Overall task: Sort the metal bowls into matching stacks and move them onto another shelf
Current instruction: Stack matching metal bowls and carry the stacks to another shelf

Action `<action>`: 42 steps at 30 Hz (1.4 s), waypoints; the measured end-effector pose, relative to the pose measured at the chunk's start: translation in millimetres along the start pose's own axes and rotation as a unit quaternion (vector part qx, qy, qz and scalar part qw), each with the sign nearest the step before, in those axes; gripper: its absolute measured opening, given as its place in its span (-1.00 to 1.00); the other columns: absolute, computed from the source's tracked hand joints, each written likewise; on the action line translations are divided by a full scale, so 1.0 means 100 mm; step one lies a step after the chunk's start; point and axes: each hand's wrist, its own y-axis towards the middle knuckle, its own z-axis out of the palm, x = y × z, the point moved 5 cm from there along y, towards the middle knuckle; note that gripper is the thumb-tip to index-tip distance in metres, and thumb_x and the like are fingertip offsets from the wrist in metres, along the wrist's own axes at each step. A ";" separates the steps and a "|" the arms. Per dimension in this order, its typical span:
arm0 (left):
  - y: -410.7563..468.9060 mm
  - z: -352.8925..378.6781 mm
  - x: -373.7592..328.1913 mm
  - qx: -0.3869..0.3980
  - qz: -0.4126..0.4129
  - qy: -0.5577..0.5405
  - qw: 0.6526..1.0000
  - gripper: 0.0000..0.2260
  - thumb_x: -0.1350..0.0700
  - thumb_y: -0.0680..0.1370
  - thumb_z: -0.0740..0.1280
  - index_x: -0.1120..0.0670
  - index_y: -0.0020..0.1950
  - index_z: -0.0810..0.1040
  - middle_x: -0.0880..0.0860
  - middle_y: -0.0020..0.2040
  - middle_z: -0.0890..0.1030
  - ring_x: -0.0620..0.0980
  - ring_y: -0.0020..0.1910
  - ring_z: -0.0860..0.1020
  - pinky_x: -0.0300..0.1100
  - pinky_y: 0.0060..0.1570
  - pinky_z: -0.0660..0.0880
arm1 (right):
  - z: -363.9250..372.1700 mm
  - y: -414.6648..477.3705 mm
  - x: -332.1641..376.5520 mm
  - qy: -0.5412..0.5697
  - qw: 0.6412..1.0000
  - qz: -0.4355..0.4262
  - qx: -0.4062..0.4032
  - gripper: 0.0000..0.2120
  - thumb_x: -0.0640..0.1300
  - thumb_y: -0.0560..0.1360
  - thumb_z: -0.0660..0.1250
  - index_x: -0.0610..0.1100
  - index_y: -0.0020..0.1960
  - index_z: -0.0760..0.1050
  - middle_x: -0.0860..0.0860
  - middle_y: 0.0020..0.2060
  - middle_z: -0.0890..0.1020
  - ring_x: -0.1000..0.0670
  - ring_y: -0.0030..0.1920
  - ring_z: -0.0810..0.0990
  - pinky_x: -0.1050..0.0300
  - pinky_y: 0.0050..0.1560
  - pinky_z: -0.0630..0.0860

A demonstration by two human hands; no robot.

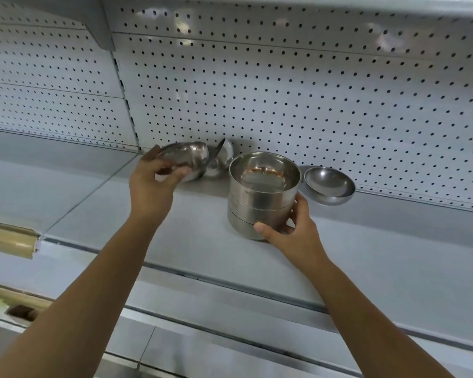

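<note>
Sorting looks midway: the right hand (292, 230) clasps the stack of straight-sided bowls (262, 203) on the shelf (120, 214) while the left hand (153, 181) grips a tilted round bowl (186, 159) just left of that stack (a second round bowl (329, 185) lies just right of it), so nesting those two likely comes next.

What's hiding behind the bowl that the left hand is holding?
More shiny metal bowls sit tilted by the holed back wall. The held bowl and left hand cover part of them, so their number cannot be told.
</note>
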 end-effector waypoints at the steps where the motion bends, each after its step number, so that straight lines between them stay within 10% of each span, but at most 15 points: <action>1: -0.10 -0.03 0.00 0.006 0.010 0.012 1.000 -0.89 0.15 0.48 0.54 0.06 -0.03 0.68 -0.06 0.39 0.49 -0.57 -0.03 0.48 -0.60 0.05 0.36 | 0.00 0.00 0.01 -0.001 1.000 -0.001 0.000 0.06 0.25 0.22 0.64 0.21 0.56 0.14 0.24 0.32 0.50 0.30 0.25 0.52 0.38 0.14 0.53; 7: -0.52 -0.08 0.14 0.050 0.017 0.065 0.996 -0.87 0.08 0.44 0.58 -0.10 -0.17 0.66 -0.11 0.47 0.44 -0.10 0.28 0.56 -0.20 0.40 0.37 | 0.00 -0.01 0.01 -0.008 1.000 -0.007 0.002 0.02 0.22 0.27 0.64 0.20 0.57 0.14 0.27 0.32 0.49 0.30 0.27 0.50 0.30 0.20 0.52; 11: -0.70 -0.02 0.16 0.071 0.032 0.072 0.994 -0.84 0.13 0.41 0.59 -0.09 -0.17 0.66 -0.11 0.44 0.45 -0.17 0.39 0.43 -0.58 0.22 0.29 | -0.01 -0.02 0.01 -0.010 1.000 -0.007 -0.003 0.00 0.20 0.29 0.65 0.21 0.56 0.16 0.20 0.35 0.51 0.26 0.29 0.51 0.24 0.22 0.52; 20: -0.93 0.07 0.13 0.087 0.040 0.059 0.994 -0.89 0.28 0.40 0.59 0.19 -0.15 0.69 -0.03 0.39 0.43 -0.58 0.07 0.43 -0.63 0.09 0.31 | -0.05 -0.04 0.02 0.008 1.000 -0.002 -0.017 0.00 0.17 0.24 0.68 0.21 0.54 0.22 0.21 0.33 0.52 0.32 0.24 0.51 0.23 0.21 0.55; 28: -0.65 -0.02 0.15 0.058 0.021 0.053 0.997 -0.72 -0.11 0.51 0.48 -0.12 0.19 0.62 -0.15 0.35 0.50 -0.13 0.38 0.45 -0.10 0.37 0.43 | -0.05 -0.05 0.04 0.013 1.000 0.001 -0.017 -0.02 0.14 0.26 0.68 0.25 0.52 0.21 0.36 0.22 0.49 0.29 0.21 0.53 0.35 0.09 0.53; 32: -0.19 0.02 0.21 0.032 -0.078 0.078 0.993 -0.48 -0.18 0.55 0.43 -0.05 0.45 0.43 0.02 0.41 0.47 0.02 0.36 0.46 -0.21 0.18 0.50 | -0.05 -0.05 0.02 0.019 1.000 0.006 -0.016 0.01 0.17 0.24 0.69 0.26 0.53 0.19 0.19 0.31 0.52 0.12 0.27 0.57 0.27 0.14 0.56; 42: 0.53 0.10 0.64 0.081 -0.149 0.155 0.973 -0.47 -0.17 0.44 0.53 0.01 0.31 0.50 0.07 0.21 0.58 0.14 0.18 0.56 -0.07 0.11 0.48 | -0.05 -0.02 -0.02 0.029 0.999 0.005 -0.014 0.07 0.23 0.16 0.70 0.27 0.52 0.20 0.24 0.26 0.53 0.03 0.25 0.63 0.04 0.24 0.63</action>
